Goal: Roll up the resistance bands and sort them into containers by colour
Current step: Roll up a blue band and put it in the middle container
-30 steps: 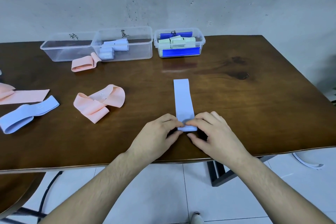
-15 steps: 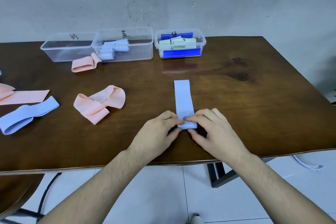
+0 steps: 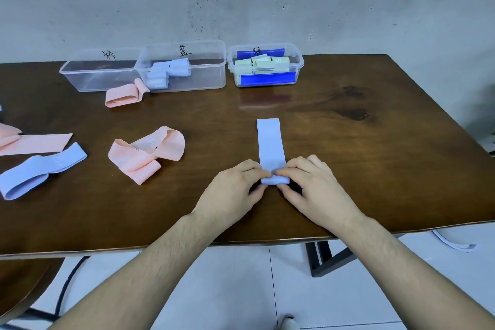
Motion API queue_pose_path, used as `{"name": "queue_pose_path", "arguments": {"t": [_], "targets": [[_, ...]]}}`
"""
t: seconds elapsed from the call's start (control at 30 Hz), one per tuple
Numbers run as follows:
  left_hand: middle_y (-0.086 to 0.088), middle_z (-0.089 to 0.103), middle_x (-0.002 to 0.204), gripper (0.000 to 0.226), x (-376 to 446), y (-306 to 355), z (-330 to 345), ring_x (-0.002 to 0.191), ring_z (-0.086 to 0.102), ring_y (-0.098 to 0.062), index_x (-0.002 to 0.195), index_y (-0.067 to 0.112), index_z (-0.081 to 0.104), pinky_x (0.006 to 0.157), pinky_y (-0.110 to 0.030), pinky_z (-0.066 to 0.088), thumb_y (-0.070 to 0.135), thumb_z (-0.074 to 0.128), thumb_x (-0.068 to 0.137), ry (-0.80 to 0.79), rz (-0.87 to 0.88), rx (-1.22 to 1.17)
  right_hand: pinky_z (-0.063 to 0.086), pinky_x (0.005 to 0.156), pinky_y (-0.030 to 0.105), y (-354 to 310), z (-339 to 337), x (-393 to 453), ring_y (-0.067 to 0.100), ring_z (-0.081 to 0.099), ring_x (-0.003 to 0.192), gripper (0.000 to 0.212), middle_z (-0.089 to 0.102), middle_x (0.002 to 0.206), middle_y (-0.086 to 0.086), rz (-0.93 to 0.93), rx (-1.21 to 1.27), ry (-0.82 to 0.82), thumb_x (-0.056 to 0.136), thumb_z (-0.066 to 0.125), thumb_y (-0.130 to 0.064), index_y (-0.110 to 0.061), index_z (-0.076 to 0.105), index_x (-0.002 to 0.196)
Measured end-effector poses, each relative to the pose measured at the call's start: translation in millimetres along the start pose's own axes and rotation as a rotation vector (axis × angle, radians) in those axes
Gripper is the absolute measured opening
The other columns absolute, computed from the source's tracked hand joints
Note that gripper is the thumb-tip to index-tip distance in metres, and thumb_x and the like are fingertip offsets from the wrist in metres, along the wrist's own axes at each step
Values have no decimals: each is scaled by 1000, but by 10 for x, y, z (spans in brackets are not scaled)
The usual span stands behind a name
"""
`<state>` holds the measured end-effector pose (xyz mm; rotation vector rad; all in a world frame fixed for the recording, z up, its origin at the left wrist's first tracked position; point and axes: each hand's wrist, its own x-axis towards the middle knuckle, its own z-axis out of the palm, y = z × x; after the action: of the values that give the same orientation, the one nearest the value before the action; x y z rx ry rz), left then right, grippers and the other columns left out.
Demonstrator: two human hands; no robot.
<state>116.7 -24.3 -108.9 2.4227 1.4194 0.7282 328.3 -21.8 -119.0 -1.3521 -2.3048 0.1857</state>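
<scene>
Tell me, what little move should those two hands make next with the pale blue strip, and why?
Probably roll the near end one more turn away from the body. The left hand and right hand both pinch a small started roll at the near end of the light blue band, while most of it lies flat and unrolled on the table, pointing toward the containers.

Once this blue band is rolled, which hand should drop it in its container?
Left, probably. Both hands, left and right, pinch the lavender band. The middle container holding matching lavender rolls sits far-left of the band, on the left hand's side, so the right would have to cross over.
</scene>
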Motion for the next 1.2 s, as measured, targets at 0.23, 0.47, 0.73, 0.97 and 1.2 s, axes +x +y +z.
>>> {"name": "queue_pose_path", "arguments": {"t": [0.23, 0.47, 0.73, 0.97, 1.2], "targets": [[11, 66, 100, 18, -194, 32, 4, 70, 43, 15, 103, 20, 74, 66, 2, 32, 15, 73, 85, 61, 57, -44, 46, 80, 34, -70, -79, -180, 11, 48, 93, 27, 60, 106, -20, -55, 37, -21, 97, 56, -41, -31, 68, 119], [10, 67, 99, 17, -373, 85, 18, 75, 41, 25, 103, 18, 74, 69, 5, 29, 15, 73, 86, 33, 104, -93, 46, 79, 32, -136, -130, -365, 9, 47, 89, 17, 59, 103, -24, -79, 98, -40, 96, 58, -39, -32, 67, 109], [16, 56, 107, 21, -352, 76, 5, 68, 47, 6, 113, 20, 72, 65, -2, 35, 26, 64, 94, -15, 31, -60, 47, 82, 36, -157, -102, -334, 11, 48, 92, 20, 55, 104, -20, -83, 75, 32, 93, 64, -36, -33, 69, 112], [15, 57, 111, 31, -334, 75, -8, 66, 46, 11, 120, 24, 66, 62, 0, 33, 28, 70, 90, 8, 6, -95, 47, 81, 36, -139, -54, -298, 8, 48, 91, 21, 58, 104, -20, -40, 74, 25, 91, 68, -30, -33, 69, 112], [10, 66, 103, 22, -263, 32, 67, 73, 39, 26, 102, 17, 73, 69, 7, 27, 10, 77, 81, 72, 45, -103, 48, 83, 36, -132, -50, -266, 11, 52, 94, 26, 61, 103, -19, 1, 51, 11, 91, 65, -35, -31, 70, 116]]}}
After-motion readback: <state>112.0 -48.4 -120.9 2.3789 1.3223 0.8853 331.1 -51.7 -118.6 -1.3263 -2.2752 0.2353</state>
